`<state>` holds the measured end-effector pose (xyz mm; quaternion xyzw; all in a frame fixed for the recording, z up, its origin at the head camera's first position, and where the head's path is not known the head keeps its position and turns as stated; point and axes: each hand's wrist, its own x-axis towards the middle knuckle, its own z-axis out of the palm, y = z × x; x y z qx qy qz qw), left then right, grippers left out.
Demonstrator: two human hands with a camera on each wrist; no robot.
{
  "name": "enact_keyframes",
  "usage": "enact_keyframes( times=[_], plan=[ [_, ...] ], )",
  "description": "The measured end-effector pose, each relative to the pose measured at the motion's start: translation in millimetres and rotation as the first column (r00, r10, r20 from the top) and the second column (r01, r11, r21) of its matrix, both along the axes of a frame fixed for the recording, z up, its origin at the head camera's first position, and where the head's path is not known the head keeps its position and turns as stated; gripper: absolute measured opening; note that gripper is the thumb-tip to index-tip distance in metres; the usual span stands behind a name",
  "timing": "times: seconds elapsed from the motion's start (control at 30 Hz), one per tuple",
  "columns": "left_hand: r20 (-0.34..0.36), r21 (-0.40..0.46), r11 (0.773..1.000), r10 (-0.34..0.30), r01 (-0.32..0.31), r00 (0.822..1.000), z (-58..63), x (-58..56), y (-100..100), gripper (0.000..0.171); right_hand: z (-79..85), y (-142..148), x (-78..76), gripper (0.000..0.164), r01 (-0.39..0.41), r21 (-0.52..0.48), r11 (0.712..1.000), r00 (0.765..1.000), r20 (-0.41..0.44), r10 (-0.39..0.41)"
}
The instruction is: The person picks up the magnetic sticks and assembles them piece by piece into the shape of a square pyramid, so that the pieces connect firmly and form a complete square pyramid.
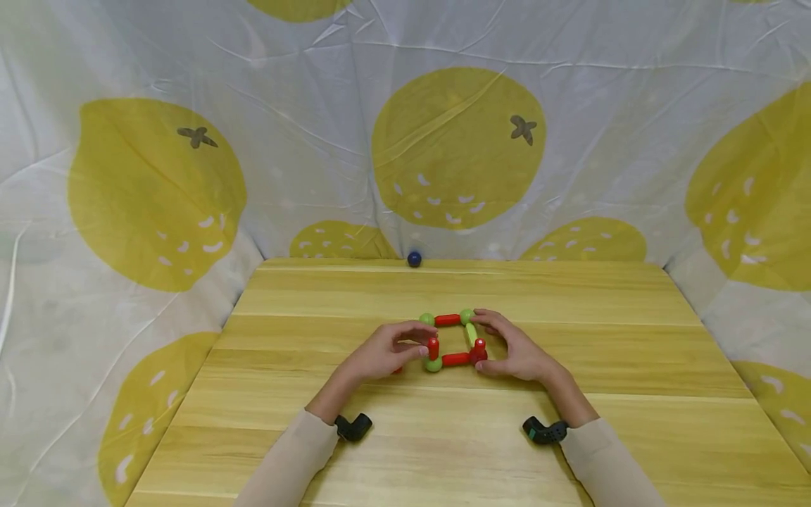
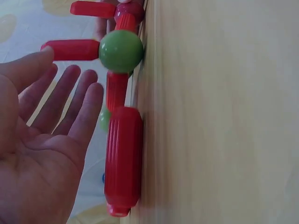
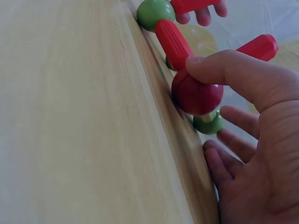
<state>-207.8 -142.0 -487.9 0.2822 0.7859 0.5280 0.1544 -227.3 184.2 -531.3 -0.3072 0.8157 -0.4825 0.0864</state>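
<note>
On the wooden table stands a square frame of balls and rods, with green balls at three corners and a red ball (image 3: 197, 93) at the front right. Red rods (image 1: 447, 320) and one yellow-green rod (image 1: 471, 335) join them. Two red rods stand upright at the front corners. My left hand (image 1: 386, 350) has its thumb at the tip of the left upright rod (image 2: 77, 50), fingers extended behind it. My right hand (image 1: 521, 354) holds the frame's right side, thumb pressing the red ball and fingers by the back green ball (image 1: 467, 316).
Beneath my left hand lies a loose red rod (image 2: 124, 158) on the table (image 1: 443, 436). A dark blue ball (image 1: 415, 260) rests at the table's back edge, against the lemon-print cloth (image 1: 336, 148). Black wrist cameras sit at both cuffs.
</note>
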Motion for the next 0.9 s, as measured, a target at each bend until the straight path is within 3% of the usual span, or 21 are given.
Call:
enact_keyframes(
  times=[0.13, 0.37, 0.57, 0.73, 0.9],
  plan=[
    [-0.098, -0.038, 0.998, 0.051, -0.055, 0.994, 1.7, -3.6, -6, 0.034, 0.5, 1, -0.3, 0.081, 0.006, -0.013, 1.000, 1.000, 0.020, -0.006],
    [-0.307, -0.169, 0.976, 0.078, -0.135, 0.949, 2.0, -9.7, -9, 0.032, 5.0, -1, -3.3, 0.064, 0.026, -0.027, 0.999, 0.997, 0.072, -0.024],
    [-0.312, -0.266, 0.954, 0.051, -0.139, 0.949, 2.0, -8.3, -3, 0.038, 3.6, -2, -7.2, 0.053, 0.034, -0.025, 0.999, 0.997, 0.075, -0.032],
    [-0.331, -0.329, 0.935, 0.017, -0.132, 0.943, 0.2, -6.7, 3, 0.031, 3.0, -5, -9.2, 0.044, 0.062, -0.033, 0.998, 0.997, 0.046, -0.061],
    [-0.345, -0.345, 0.926, 0.023, -0.150, 0.938, -1.5, -4.7, 6, 0.025, 1.8, -3, -7.4, 0.048, 0.115, -0.104, 0.988, 0.991, 0.083, -0.107]
  ],
)
